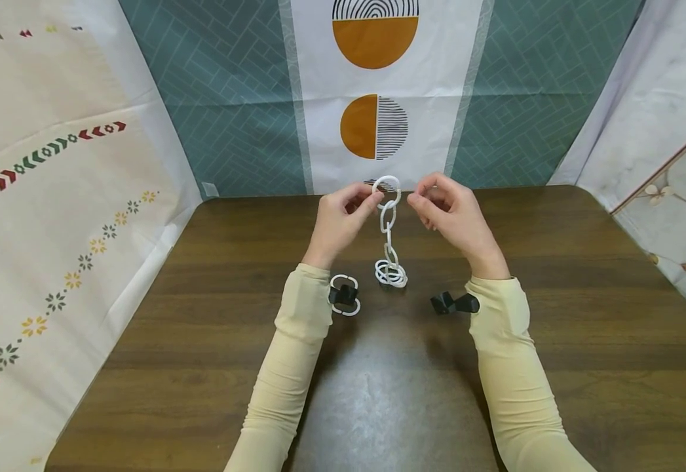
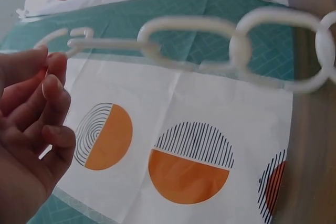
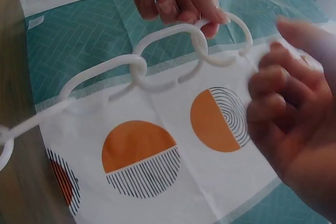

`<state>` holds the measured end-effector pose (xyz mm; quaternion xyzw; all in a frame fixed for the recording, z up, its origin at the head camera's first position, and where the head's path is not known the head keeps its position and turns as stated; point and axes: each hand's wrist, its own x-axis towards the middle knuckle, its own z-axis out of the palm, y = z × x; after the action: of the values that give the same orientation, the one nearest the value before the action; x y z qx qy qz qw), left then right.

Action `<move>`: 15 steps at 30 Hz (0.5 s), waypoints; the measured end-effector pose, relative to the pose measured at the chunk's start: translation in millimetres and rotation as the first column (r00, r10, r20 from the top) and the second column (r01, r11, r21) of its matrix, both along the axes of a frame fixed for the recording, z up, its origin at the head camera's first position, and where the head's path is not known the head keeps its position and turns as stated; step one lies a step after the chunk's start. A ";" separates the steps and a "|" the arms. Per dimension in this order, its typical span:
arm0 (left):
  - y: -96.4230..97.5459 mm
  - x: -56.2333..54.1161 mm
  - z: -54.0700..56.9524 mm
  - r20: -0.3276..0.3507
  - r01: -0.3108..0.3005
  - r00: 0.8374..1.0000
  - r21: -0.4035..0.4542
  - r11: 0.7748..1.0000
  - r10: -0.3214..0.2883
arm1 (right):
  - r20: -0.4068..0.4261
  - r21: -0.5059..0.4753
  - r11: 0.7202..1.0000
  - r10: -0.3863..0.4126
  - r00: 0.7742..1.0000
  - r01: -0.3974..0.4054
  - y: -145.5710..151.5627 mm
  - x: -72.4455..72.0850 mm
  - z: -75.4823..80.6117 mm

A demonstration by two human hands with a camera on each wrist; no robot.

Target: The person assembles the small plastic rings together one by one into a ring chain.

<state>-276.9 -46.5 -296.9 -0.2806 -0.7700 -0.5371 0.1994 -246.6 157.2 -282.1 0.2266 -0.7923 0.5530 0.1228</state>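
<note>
Above the wood-grain table (image 1: 213,328), your left hand (image 1: 341,216) pinches the top link (image 1: 387,178) of the white chain (image 1: 388,237), right hand (image 1: 451,213) loosely curled and empty beside it, so I'd go gentle to avoid setting it swinging.

White chain (image 1: 388,237) held up toward the table's (image 1: 201,341) far edge

Left hand (image 1: 343,216) pinches its top link (image 1: 386,177), lower links (image 1: 396,280) bunched beneath; right hand (image 1: 453,213) is just beside, fingers curled. More white links (image 1: 344,276) lie nearer the left edge.
</note>
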 end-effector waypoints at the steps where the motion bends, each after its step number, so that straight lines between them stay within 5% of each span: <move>1: -1.0 0.3 0.3 0.003 -0.010 1.000 0.014 1.000 0.010 | 0.010 0.060 0.997 0.052 0.999 -0.053 0.3 0.2 -1.1; 3: -3.2 0.6 0.9 0.007 -0.022 1.000 0.031 0.999 0.022 | 0.063 0.212 0.956 0.192 0.979 -0.201 -1.0 -0.5 -4.3; 4: -4.3 0.5 1.0 0.006 -0.024 1.000 0.037 0.999 0.023 | 0.109 0.294 0.912 0.267 0.957 -0.288 -3.1 -1.3 -6.8; 7: -7.4 -0.6 1.9 -0.001 -0.019 1.000 0.035 0.999 0.019 | 0.295 0.495 0.699 0.424 0.856 -0.516 -17.0 -5.0 -17.0; 10: -9.0 -2.5 1.7 -0.002 -0.003 1.000 0.012 1.000 0.003 | 0.448 0.576 0.518 0.446 0.775 -0.632 -37.8 -10.1 -33.2; 12: -9.5 -3.2 1.2 0.013 0.014 1.000 -0.011 1.000 -0.014 | 0.510 0.597 0.456 0.419 0.751 -0.660 -51.3 -13.0 -45.9; 15: -9.8 -3.5 -0.7 0.046 0.030 0.999 -0.045 0.999 -0.028 | 0.563 0.617 0.411 0.365 0.741 -0.671 -66.3 -15.8 -64.6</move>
<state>-280.5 -56.3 -297.6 -0.2839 -0.7822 -0.5286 0.1676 -262.4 91.0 -346.7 0.3944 -0.8454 0.1822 -0.3107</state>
